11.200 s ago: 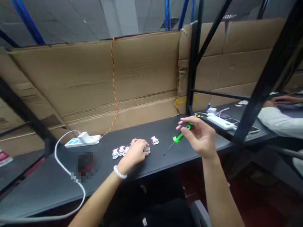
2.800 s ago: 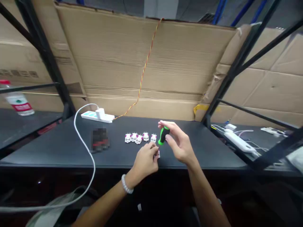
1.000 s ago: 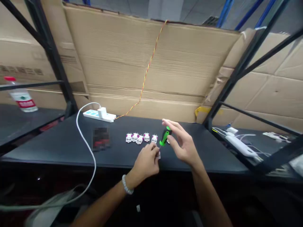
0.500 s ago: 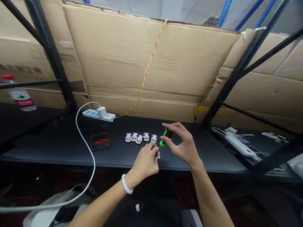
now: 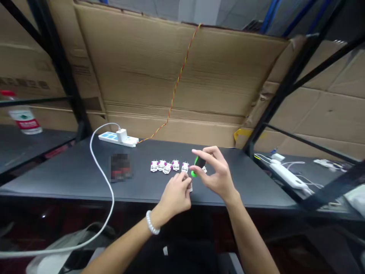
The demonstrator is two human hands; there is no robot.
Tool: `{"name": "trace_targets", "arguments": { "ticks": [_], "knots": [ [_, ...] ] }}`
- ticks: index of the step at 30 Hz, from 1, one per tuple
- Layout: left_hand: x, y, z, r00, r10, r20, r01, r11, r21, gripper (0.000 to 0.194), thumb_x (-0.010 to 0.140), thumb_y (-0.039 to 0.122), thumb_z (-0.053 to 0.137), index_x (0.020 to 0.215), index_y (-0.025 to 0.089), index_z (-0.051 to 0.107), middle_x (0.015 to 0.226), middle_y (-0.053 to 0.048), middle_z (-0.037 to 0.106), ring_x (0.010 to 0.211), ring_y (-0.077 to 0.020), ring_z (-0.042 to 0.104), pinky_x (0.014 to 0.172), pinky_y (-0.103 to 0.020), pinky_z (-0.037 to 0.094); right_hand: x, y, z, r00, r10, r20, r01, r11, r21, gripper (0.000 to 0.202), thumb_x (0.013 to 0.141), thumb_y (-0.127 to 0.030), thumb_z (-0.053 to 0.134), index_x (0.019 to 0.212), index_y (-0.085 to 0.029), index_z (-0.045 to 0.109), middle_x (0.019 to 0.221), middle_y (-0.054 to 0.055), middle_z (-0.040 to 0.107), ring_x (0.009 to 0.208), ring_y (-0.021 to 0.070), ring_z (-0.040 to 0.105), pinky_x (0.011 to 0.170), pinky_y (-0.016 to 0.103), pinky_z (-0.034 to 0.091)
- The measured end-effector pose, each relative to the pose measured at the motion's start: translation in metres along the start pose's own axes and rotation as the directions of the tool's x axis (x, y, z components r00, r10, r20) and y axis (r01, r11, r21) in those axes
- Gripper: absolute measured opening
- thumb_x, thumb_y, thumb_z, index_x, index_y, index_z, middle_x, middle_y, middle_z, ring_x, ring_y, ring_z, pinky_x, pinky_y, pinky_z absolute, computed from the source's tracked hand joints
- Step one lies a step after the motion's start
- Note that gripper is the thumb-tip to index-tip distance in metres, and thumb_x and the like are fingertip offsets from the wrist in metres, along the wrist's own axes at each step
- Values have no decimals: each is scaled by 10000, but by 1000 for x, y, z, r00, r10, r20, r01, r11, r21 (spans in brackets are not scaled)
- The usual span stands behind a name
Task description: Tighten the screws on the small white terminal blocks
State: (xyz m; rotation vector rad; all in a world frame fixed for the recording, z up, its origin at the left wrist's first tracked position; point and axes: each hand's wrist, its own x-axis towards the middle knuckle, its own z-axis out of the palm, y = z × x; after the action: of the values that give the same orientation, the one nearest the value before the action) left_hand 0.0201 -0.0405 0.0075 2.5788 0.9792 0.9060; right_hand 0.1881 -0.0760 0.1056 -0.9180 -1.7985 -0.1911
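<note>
My left hand (image 5: 176,195), with a white beaded bracelet on the wrist, is closed on a small white part (image 5: 191,187) near the table's front edge; most of that part is hidden by the fingers. In my right hand (image 5: 219,174) is a screwdriver (image 5: 200,163) with a black and green handle, held between thumb and fingers. Its handle leans over the left fingertips, and its tip is hidden. Just beyond the left hand, several small white and purple parts (image 5: 167,168) lie in a row. Another white piece (image 5: 204,169) shows partly behind the right hand.
At the back left of the black table (image 5: 142,188) lies a white power strip (image 5: 129,140) with a plugged-in charger (image 5: 122,134). Its white cable (image 5: 107,180) curves over the front edge. A blurred dark item (image 5: 121,167) sits left. Cardboard (image 5: 182,76) walls the back.
My right hand and the screwdriver have shifted slightly left, uncovering a white piece behind them. My left hand stays in place. The picture's brightness has changed.
</note>
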Motion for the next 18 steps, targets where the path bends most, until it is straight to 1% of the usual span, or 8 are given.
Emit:
{"name": "trace_targets", "arguments": {
  "ticks": [2, 4, 7, 10, 12, 15, 16, 18],
  "knots": [
    [0, 0, 0, 1000, -3, 4, 3, 1000, -6, 204, 835, 34, 584, 942, 203, 625, 1104, -98, 642, 1018, -270, 630, 896, -400, 550, 0, 0, -1, 997, 31, 75, -35, 998, 52, 472, 1041, -311, 620, 1513, -301, 616, 1337, 135, 668, 1201, 270, 696, 1029, 471, 616],
    [1, 1, -1, 1000, -2, 8, 2, 1000, -2, 193, 849, 46, 581, 952, 201, 630, 1106, -99, 643, 1016, -270, 627, 894, -400, 552, 0, -1, -1, 990, 39, 132, -56, 990, 131, 522, 1084, -255, 504, 1603, -305, 504, 1458, 137, 657, 1300, 269, 682, 1110, 491, 579],
    [1, 1, -2, 1000, -7, 10, 7, 1000, 4, 189, 844, 45, 583, 938, 203, 627, 1115, -100, 646, 1017, -269, 625, 900, -402, 549, 1, -1, -1, 999, 10, 32, -13, 994, 108, 511, 1015, -256, 683, 1515, -318, 602, 1255, 94, 763, 1066, 237, 760, 982, 416, 640],
    [1, 2, -2, 1000, -14, 11, 14, 1000, -10, 189, 837, 39, 583, 918, 204, 623, 1110, -100, 647, 1017, -268, 624, 898, -402, 546, 0, -1, -1, 997, -30, -76, 28, 999, -30, 416, 907, -289, 833, 1314, -299, 745, 1050, 67, 731, 865, 212, 722, 793, 364, 654],
    [1, 2, -2, 1000, -9, 9, 9, 1000, -11, 186, 839, 42, 581, 926, 199, 627, 1102, -101, 646, 1007, -269, 622, 890, -405, 546, -1, -1, -1, 999, -14, -36, 13, 999, -48, 397, 967, -289, 746, 1363, -291, 717, 1138, 99, 713, 954, 234, 723, 841, 395, 656],
    [1, 2, -1, 1000, 0, 2, 0, 1000, -1, 181, 843, 54, 582, 943, 197, 633, 1096, -100, 645, 1001, -272, 619, 884, -405, 548, -2, -1, -1, 997, -11, 82, 5, 997, 78, 493, 1067, -218, 513, 1551, -305, 553, 1364, 131, 690, 1200, 264, 713, 1023, 469, 625],
    [1, 1, 0, 1000, -2, 1, 2, 1000, 1, 177, 847, 57, 579, 939, 198, 633, 1092, -99, 645, 995, -270, 619, 877, -403, 549, -3, -1, 0, 995, -17, 100, 5, 993, 118, 511, 1075, -200, 477, 1571, -313, 525, 1377, 126, 690, 1207, 256, 716, 1028, 465, 625],
    [1, 1, 0, 1000, -10, 6, 10, 1000, -2, 175, 849, 61, 578, 937, 203, 631, 1107, -98, 645, 995, -269, 620, 876, -401, 549, -4, 0, 2, 998, -7, 69, -1, 994, 113, 476, 1062, -220, 541, 1526, -324, 575, 1264, 101, 710, 1049, 224, 740, 909, 401, 657]
  ]
}}
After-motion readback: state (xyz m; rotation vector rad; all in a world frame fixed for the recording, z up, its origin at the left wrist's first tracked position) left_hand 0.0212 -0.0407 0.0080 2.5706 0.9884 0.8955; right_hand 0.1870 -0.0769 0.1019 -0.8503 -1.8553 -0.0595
